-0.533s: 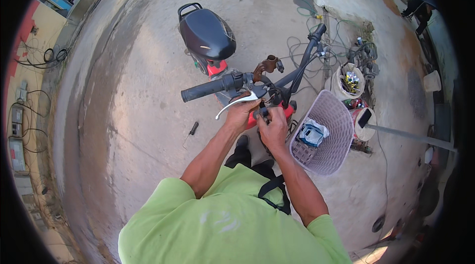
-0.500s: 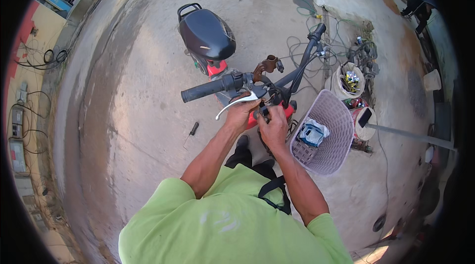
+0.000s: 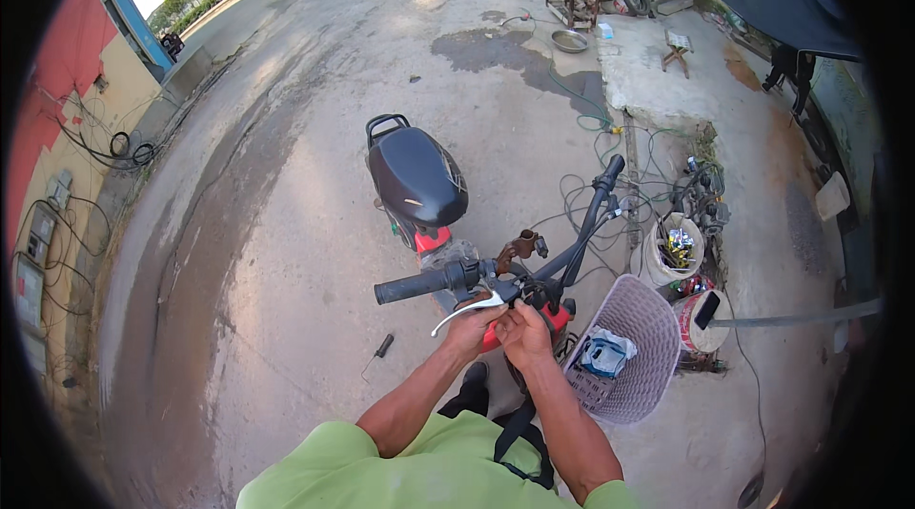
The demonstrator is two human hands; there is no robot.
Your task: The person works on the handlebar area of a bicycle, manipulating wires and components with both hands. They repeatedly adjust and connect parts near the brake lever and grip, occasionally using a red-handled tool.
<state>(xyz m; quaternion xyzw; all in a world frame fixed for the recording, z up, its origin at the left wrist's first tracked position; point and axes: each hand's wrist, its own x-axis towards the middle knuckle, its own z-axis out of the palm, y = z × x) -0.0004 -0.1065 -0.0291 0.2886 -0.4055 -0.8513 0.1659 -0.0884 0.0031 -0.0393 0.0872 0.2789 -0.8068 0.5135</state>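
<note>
I stand at the front of an electric scooter, its black seat [image 3: 417, 175] beyond the handlebar [image 3: 583, 234]. My left hand [image 3: 469, 330] is closed with its fingertips just below the silver brake lever [image 3: 467, 311]. My right hand [image 3: 524, 335] is beside it, thumb and fingers pinched together at the middle of the handlebar. The fingertips of both hands meet by dark cables and the red front body [image 3: 558, 318]. Whatever they pinch is too small and hidden to name. The black left grip [image 3: 410, 288] sticks out past my left hand.
A pale woven basket [image 3: 658, 337] holding a blue-and-white package [image 3: 605, 354] is right of the handlebar. Beyond it stand a bucket of small parts [image 3: 672, 247] and a drum with a phone [image 3: 707, 309] on top. A screwdriver [image 3: 384, 346] lies on the concrete at left; hoses trail at right.
The view has tipped up, so the scooter and basket appear lower and more of the street shows. My right hand has drawn closer to my left, and their fingertips now meet.
</note>
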